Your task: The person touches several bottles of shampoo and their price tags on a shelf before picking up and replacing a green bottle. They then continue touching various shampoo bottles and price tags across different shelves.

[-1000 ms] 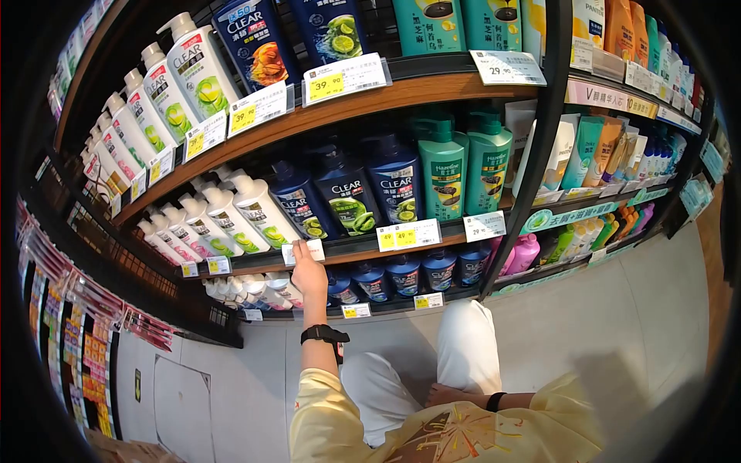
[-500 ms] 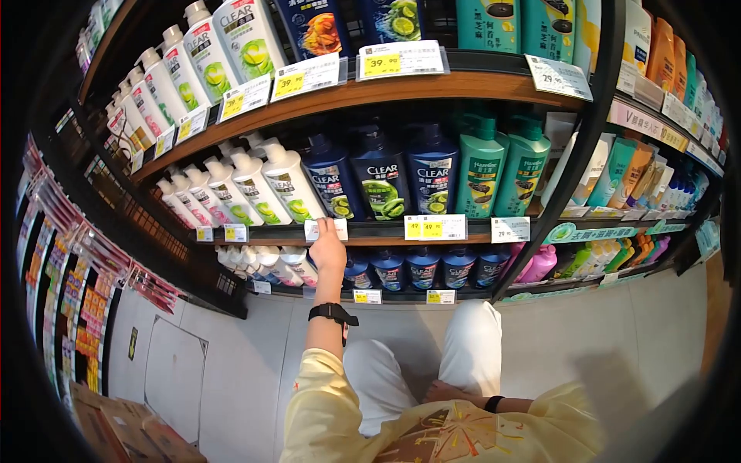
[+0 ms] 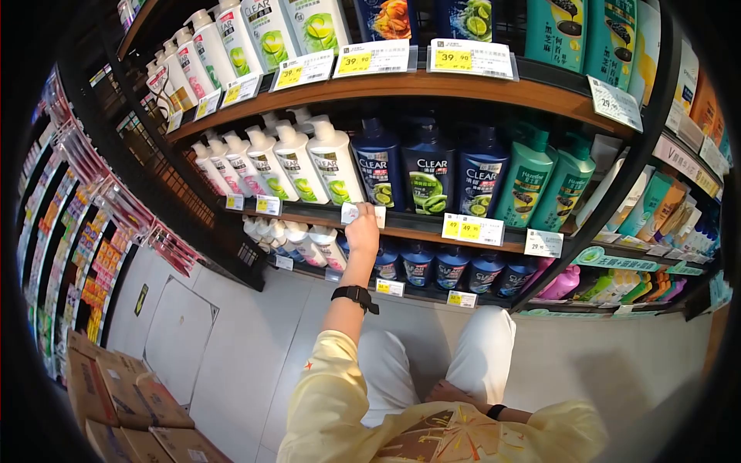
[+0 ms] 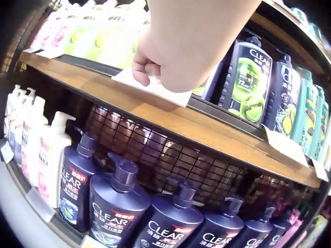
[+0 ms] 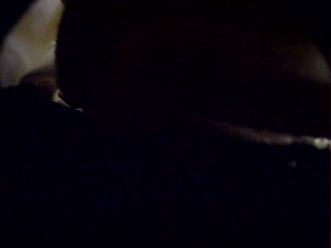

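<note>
My left hand (image 3: 363,233) is at the front edge of the middle shelf and pinches a white price tag (image 3: 350,214) there. In the left wrist view, curled fingers (image 4: 140,67) show over the tag (image 4: 124,78) on the wooden shelf edge. Just behind stand a white shampoo pump bottle (image 3: 333,166) with green fruit on its label and a dark blue Clear bottle (image 3: 376,174). My right hand (image 3: 448,392) rests at the lap, near the white trousers, holding nothing visible. The right wrist view is almost black.
More white and blue pump bottles fill the upper and lower shelves, with green bottles (image 3: 526,181) to the right. Yellow-marked price tags (image 3: 472,229) line the shelf edges. Cardboard boxes (image 3: 139,390) stand on the floor at lower left. A black upright post (image 3: 629,147) divides the shelving.
The head view has swung, so the shelves and left hand appear farther right, and the cardboard boxes come into sight. The left hand stays at the same price tag; the right hand remains at the lap.
</note>
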Demonstrator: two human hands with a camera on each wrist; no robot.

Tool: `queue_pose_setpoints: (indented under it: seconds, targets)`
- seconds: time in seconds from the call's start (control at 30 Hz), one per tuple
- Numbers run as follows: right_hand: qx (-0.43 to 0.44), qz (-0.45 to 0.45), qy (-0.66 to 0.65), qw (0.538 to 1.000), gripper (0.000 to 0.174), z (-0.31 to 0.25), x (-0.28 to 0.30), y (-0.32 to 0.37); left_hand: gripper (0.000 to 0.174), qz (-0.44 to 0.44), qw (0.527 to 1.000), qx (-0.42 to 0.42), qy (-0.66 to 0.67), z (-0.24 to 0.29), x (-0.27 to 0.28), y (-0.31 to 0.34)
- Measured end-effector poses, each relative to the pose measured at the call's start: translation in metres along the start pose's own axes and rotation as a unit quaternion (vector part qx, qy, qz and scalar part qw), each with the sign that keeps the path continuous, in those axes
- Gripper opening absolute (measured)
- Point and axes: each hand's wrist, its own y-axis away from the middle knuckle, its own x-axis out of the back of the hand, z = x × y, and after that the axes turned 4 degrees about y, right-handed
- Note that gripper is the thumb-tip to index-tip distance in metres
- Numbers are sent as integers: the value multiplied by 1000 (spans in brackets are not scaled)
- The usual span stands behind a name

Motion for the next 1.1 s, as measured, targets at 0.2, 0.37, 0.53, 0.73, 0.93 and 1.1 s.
queue_pose_setpoints:
  seconds: [0.2,0.37,0.53,0.73,0.93,1.1]
  targets:
    - [5,13,-5,1000,15,-2,-3,-8,61,-25,997,41,66,4,8,13]
    - [-7,13,-10,1000,16,2,14,-7,70,-31,989,66,130,8,12,18]
    - [-10,1,-13,1000,16,1,19,1,74,-16,982,72,176,5,8,23]
    - [-5,-1,-11,1000,16,1,17,5,61,-1,970,83,228,7,11,24]
    - [6,-11,-15,1000,15,4,18,5,50,28,951,88,296,7,9,27]
    - [14,-12,-20,1000,15,2,18,8,48,57,942,95,317,12,9,27]
